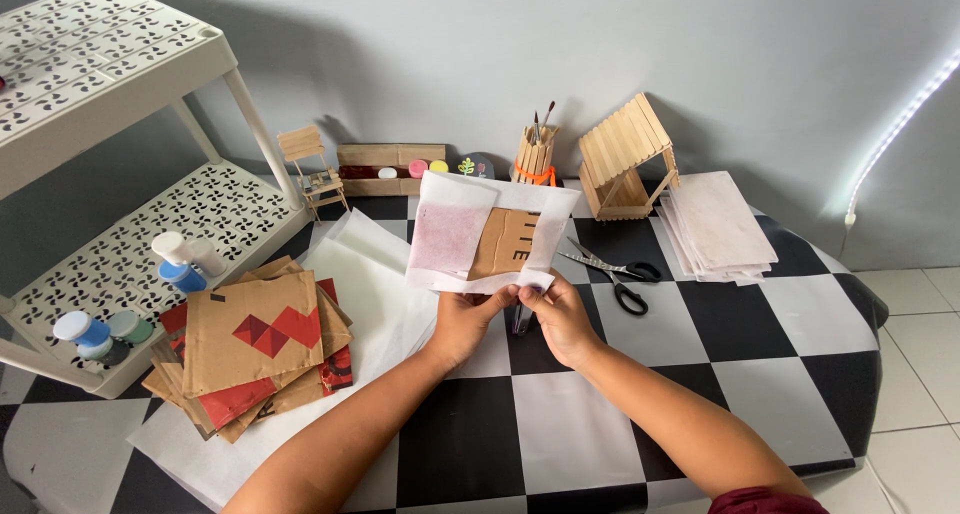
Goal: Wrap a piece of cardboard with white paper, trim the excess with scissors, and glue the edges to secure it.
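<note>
Both the left hand [462,324] and right hand [562,319] pinch the lower edge of the paper-wrapped cardboard piece [490,236] raised just above them; the fold should be pressed flat and even, scissors [612,272] lying beyond the right hand.

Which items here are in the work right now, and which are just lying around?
In hand:
- left hand and right hand, both gripping the brown cardboard piece wrapped in white paper

Lying about:
- black-handled scissors
- stack of brown and red cardboard pieces
- pile of white paper sheets
- wooden stick house
- brush holder made of wooden sticks
- small paint jars
</note>
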